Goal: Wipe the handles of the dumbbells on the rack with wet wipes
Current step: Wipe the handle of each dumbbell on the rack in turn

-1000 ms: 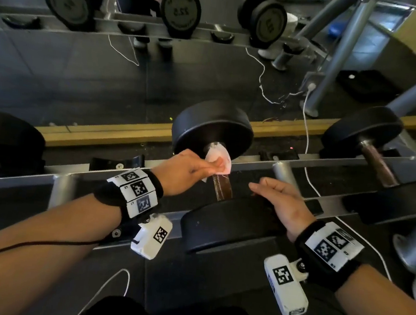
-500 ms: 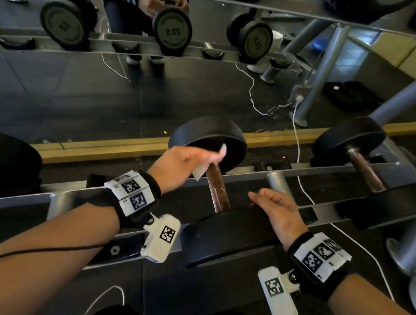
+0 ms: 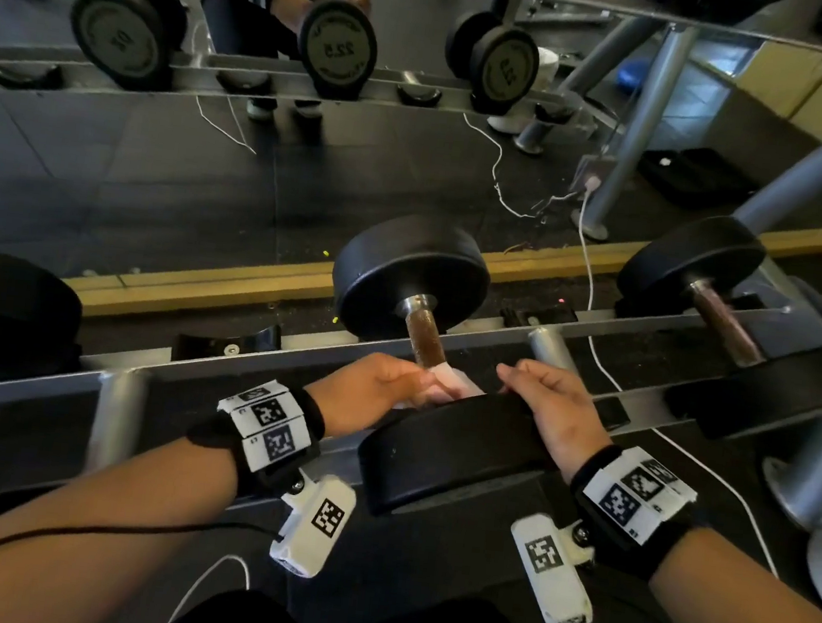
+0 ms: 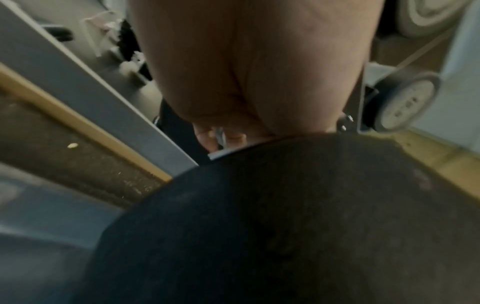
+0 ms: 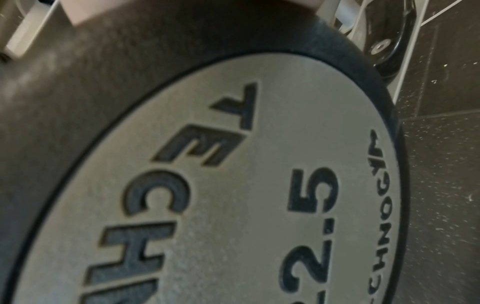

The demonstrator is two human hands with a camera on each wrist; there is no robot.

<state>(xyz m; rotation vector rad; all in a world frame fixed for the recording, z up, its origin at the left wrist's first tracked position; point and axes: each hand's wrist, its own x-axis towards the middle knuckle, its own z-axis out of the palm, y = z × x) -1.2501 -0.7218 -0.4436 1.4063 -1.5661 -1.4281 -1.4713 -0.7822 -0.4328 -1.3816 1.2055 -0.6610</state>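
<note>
With the left hand (image 3: 371,383) pinching the wet wipe (image 3: 446,388) at the handle's (image 3: 424,335) six-o'clock end and the right hand's (image 3: 553,407) loosely curled fingers resting on the near weight head (image 3: 449,455), the wipe could snag on the rough handle and tear.

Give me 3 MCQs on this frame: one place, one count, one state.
1. Where on the handle is the wipe?
A. far end
B. near end
C. off it
2. How many dumbbell handles on this rack tier show in the head view?
A. one
B. three
C. five
3. What is the right hand doing?
A. resting on the near dumbbell head
B. holding the wipe
C. lifting the dumbbell

B: the left hand holds the wipe against the near head.
B: left, centre, right.
A: it lies on top, empty.
</note>
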